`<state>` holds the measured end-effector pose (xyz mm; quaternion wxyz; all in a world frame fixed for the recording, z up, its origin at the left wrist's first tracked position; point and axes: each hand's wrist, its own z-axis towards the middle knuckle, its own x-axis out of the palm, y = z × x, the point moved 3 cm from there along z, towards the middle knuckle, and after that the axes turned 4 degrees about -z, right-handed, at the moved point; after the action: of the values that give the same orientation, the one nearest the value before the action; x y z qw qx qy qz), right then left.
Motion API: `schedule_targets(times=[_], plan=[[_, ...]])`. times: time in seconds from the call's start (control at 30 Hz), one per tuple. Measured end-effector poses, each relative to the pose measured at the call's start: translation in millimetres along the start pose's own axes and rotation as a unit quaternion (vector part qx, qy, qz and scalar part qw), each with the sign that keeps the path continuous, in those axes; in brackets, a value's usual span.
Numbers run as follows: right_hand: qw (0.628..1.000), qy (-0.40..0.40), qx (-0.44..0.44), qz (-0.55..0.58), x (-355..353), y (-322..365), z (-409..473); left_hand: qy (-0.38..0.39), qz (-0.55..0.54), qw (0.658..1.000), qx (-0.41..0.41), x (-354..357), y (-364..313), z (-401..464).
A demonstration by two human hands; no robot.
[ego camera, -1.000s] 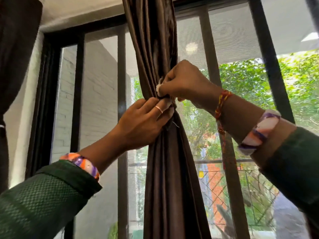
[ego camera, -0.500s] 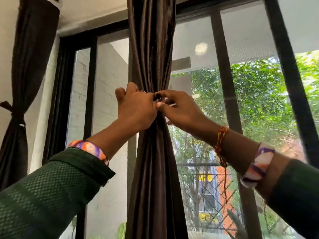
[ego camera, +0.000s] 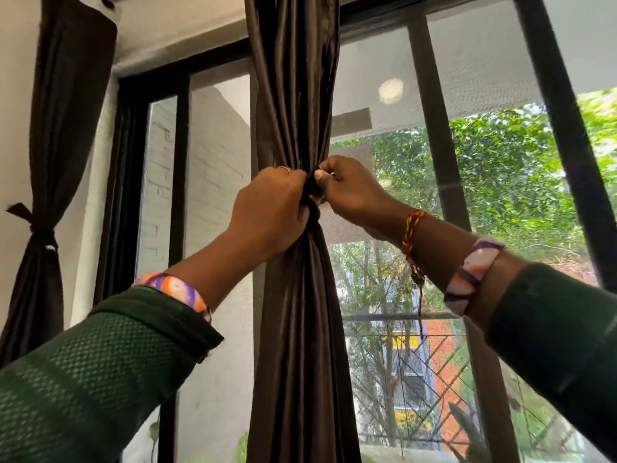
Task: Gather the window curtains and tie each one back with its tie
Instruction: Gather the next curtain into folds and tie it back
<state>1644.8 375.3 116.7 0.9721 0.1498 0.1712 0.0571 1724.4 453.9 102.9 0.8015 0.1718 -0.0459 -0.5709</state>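
Observation:
A dark brown curtain (ego camera: 297,329) hangs gathered in the middle of the window, pinched into a narrow waist at hand height. My left hand (ego camera: 267,212) is closed on the left side of that waist. My right hand (ego camera: 350,192) is closed on the right side, thumb and fingers pinching the dark tie (ego camera: 313,195), of which only a small bit shows between the two hands. A second brown curtain (ego camera: 43,128) hangs at the far left, bound at its waist by its own tie (ego camera: 40,232) with a knot end sticking out.
Black window frame bars (ego camera: 437,162) stand behind and to the right of the middle curtain. A white wall (ego camera: 13,95) is at the far left. Trees and a building show through the glass.
Both hands have closed into tight fists at the curtain's waist; a second ago the fingers were looser, working a pale bit there. The view has shifted right, showing more of the left curtain.

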Motion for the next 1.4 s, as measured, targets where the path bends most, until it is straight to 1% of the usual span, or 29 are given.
schedule_targets(times=[0.1,0.17,0.2,0.23,0.3,0.37,0.4,0.47,0.53,0.6,0.67,0.77,0.83,0.97,1.07,1.17,1.27,1.37,1.4], plan=[[1.000,0.010,0.009,-0.003,-3,5,5,-0.068,0.018,0.995,0.078,-5,-2,-5],[0.999,0.037,0.020,-0.006,-4,7,5,-0.062,0.040,0.989,0.127,-7,1,-5],[0.999,0.046,0.028,-0.001,-5,8,3,-0.049,0.054,0.987,0.141,-8,2,-5],[0.998,0.050,0.041,0.007,-6,8,1,-0.032,0.062,0.988,0.135,-8,4,-4],[0.995,0.060,0.068,0.031,-6,6,-8,0.018,0.039,0.997,0.068,-9,4,0],[0.986,0.110,0.094,0.079,-1,0,-21,0.076,-0.048,0.996,-0.028,-8,10,7],[0.978,0.140,0.110,0.110,4,-4,-27,0.121,-0.086,0.986,-0.077,-9,12,10],[0.961,0.168,0.134,0.174,12,-9,-36,0.192,-0.145,0.961,-0.134,-11,13,16],[0.949,0.157,0.138,0.234,16,-10,-37,0.248,-0.188,0.937,-0.161,-12,9,18],[0.938,0.138,0.143,0.284,17,-7,-38,0.279,-0.208,0.922,-0.172,-13,5,18],[0.936,0.117,0.147,0.297,18,-7,-39,0.287,-0.234,0.911,-0.184,-13,7,17],[0.948,0.070,0.144,0.274,17,-11,-39,0.293,-0.301,0.883,-0.212,-17,11,15],[0.957,0.042,0.147,0.246,16,-14,-38,0.277,-0.351,0.866,-0.224,-19,18,14],[0.970,0.039,0.147,0.191,12,-15,-38,0.183,-0.428,0.841,-0.274,-23,33,7],[0.971,0.051,0.154,0.173,5,-12,-38,0.097,-0.475,0.803,-0.347,-18,40,1],[0.969,0.061,0.169,0.169,-3,-10,-38,0.030,-0.479,0.773,-0.415,-18,49,0],[0.964,0.076,0.171,0.187,-10,-10,-39,-0.008,-0.455,0.760,-0.463,-21,61,3],[0.960,0.085,0.175,0.199,-12,-14,-40,-0.022,-0.433,0.745,-0.508,-17,69,2],[0.960,0.085,0.178,0.200,-11,-16,-40,-0.016,-0.417,0.750,-0.514,-15,70,-1]])
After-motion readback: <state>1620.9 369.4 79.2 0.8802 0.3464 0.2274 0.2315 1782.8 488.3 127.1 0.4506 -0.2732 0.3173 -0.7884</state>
